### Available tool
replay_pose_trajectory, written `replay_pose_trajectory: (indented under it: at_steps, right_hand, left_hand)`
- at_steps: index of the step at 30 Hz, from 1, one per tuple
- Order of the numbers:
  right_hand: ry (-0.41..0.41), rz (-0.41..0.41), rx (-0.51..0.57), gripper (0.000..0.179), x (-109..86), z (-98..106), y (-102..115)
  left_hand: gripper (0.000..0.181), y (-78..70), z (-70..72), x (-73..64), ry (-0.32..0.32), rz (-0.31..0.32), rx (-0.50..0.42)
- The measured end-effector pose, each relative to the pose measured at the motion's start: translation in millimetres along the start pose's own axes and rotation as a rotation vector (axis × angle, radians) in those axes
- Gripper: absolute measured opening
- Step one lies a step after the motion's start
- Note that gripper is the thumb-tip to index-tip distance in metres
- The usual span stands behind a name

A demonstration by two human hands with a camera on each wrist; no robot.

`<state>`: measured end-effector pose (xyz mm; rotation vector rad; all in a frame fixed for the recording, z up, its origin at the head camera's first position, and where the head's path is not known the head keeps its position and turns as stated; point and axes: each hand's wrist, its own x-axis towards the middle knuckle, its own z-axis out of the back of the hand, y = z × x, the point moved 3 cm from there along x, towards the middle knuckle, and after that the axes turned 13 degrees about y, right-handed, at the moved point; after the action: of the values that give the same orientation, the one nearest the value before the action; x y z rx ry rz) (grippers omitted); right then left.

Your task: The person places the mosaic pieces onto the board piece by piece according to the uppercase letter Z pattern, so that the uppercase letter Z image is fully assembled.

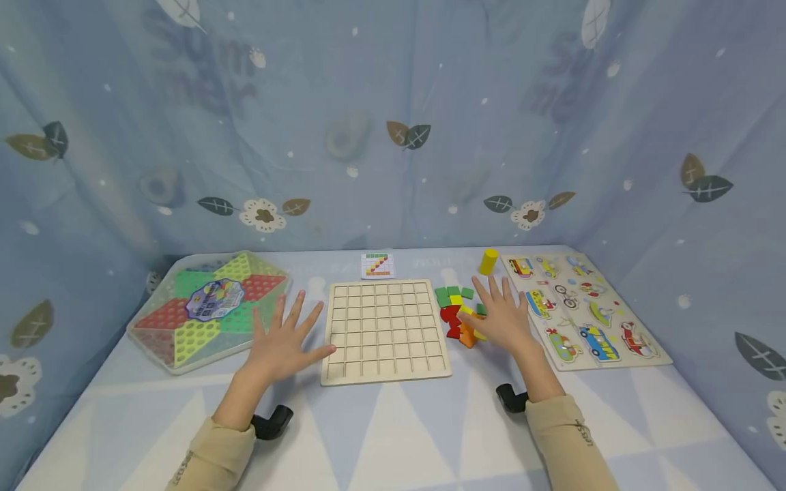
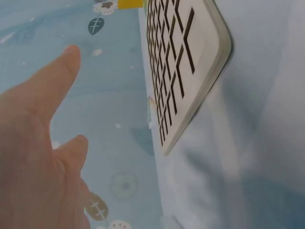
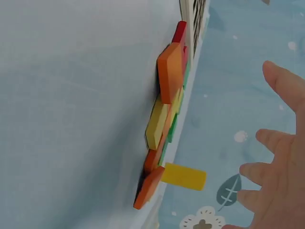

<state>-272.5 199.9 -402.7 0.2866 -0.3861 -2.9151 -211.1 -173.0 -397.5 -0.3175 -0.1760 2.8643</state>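
Note:
Both hands hover with fingers spread, holding nothing. The left hand [image 1: 282,346] is beside the left edge of a wooden grid board [image 1: 387,331], its thumb overlapping that edge in the head view. In the left wrist view the board's corner [image 2: 214,43] shows past the thumb. Over a small pile of coloured tiles [image 1: 451,319] at the board's right hovers the right hand [image 1: 505,320], partly covering the pile. Red, orange, yellow and green pieces make up the pile; an orange tile [image 3: 170,71] stands out in the right wrist view.
A hexagonal Chinese checkers board [image 1: 215,300] lies at the left. Behind the grid board is a small pattern card [image 1: 377,265]. A yellow cylinder [image 1: 488,262] stands at the back, next to a vehicle picture puzzle [image 1: 580,310] on the right. A patterned curtain [image 1: 393,191] hangs behind the table.

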Motion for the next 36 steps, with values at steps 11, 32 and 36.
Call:
replay_pose_trajectory:
  at_steps: [11, 32, 36]
  right_hand:
    - [0.136, 0.087, 0.157, 0.057, 56.6, -6.7, 4.3]
    - [0.077, 0.004, 0.114, 0.017, 98.5, -13.5, 16.9]
    - [0.038, -0.013, 0.272, 0.013, 101.0, -12.2, 16.9]
  left_hand:
    - [0.086, -8.9, -29.6, 18.9, 0.117, -0.059, -0.185]
    - [0.1, 1.9, -45.4, 30.9, 0.259, -0.101, -0.325]
    - [0.102, 4.4, -46.0, 31.3, 0.247, -0.115, -0.339]
